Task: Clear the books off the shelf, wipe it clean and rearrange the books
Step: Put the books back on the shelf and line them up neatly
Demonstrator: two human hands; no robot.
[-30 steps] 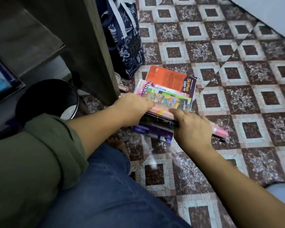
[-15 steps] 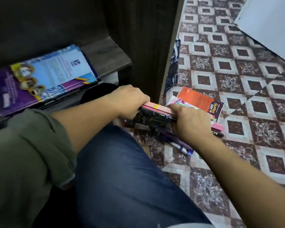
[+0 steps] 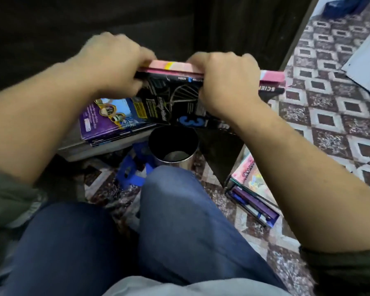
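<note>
Books (image 3: 171, 99) in left hand (image 3: 113, 63), right hand (image 3: 224, 80); steel cup (image 3: 188, 162) below.

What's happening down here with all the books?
A person sits by a dark shelf sorting books. The left grip and right grip both hold a stack, pink book on top and a black one under it, up in front of the shelf. A purple book lies on the shelf board. More books sit on the tiled floor to the right.
</note>
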